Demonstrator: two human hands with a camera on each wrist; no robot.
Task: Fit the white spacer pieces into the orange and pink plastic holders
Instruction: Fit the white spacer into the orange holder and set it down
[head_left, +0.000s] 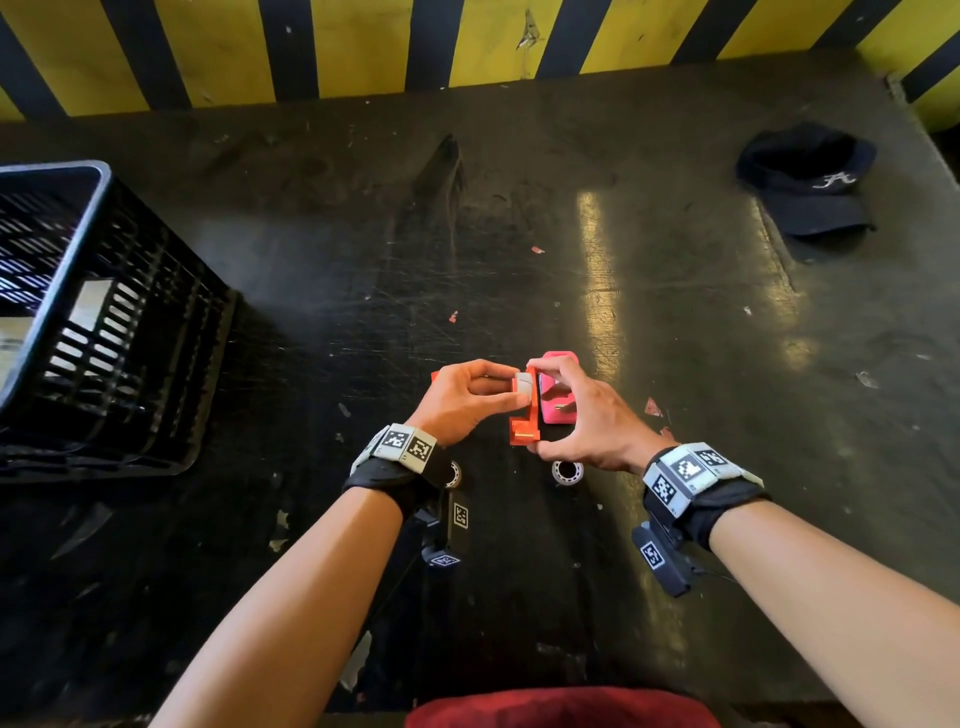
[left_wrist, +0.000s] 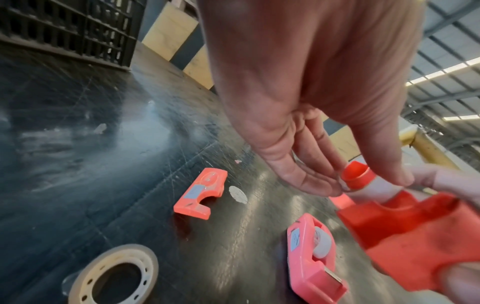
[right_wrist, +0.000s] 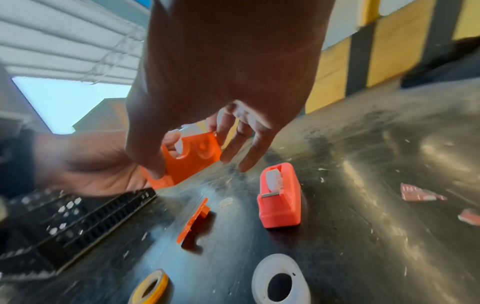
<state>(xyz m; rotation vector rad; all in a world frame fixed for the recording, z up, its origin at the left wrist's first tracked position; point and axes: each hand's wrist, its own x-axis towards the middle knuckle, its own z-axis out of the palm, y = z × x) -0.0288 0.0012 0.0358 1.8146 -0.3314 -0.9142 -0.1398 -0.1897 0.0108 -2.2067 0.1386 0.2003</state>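
Observation:
My right hand (head_left: 537, 408) holds the orange holder (head_left: 522, 431) upright above the table, thumb at its lower end and forefinger on top. My left hand (head_left: 515, 387) pinches a white spacer (head_left: 523, 385) and holds it at the holder's upper slot. The left wrist view shows the spacer (left_wrist: 374, 187) with an orange core, between my thumb and fingers, against the holder (left_wrist: 405, 226). In the right wrist view it (right_wrist: 179, 146) shows through the holder's (right_wrist: 192, 158) cut-out. The pink holder (head_left: 561, 359) stands on the table just behind, with a white spacer (right_wrist: 272, 179) inside it.
A loose orange side piece (left_wrist: 200, 193) lies on the table left of the pink holder (left_wrist: 311, 257). Two tape rolls (right_wrist: 280, 283) (right_wrist: 150, 288) lie near my wrists. A black slatted crate (head_left: 104, 312) stands at the left, and a dark cap (head_left: 810, 182) lies at the far right.

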